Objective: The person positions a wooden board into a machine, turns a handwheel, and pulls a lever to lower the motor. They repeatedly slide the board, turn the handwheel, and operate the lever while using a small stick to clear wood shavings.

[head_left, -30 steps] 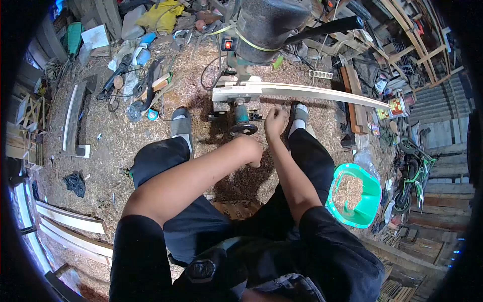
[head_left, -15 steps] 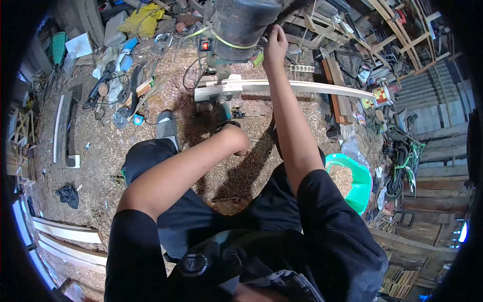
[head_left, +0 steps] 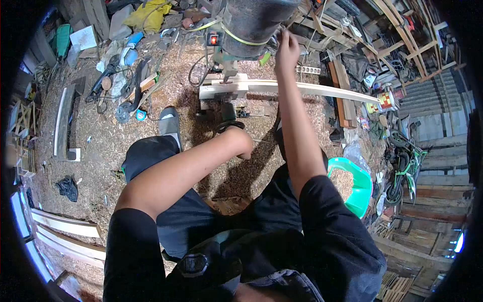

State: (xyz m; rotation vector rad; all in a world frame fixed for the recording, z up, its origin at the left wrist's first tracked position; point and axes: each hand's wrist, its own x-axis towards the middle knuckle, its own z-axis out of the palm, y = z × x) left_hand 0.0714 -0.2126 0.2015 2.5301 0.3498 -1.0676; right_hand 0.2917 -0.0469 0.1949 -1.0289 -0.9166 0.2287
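Right fingers [head_left: 285, 38] near machine [head_left: 254, 27] edge, gap between legs [head_left: 183, 221]

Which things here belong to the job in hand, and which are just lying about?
Apparently in the job: motor-driven machine, its lit red switch, black handwheel, long wooden strip, left hand near the handwheel, right hand raised beside the machine.

Apparently just lying about: yellow sack, black plastic bag, green motorcycle, green basin of wood shavings.
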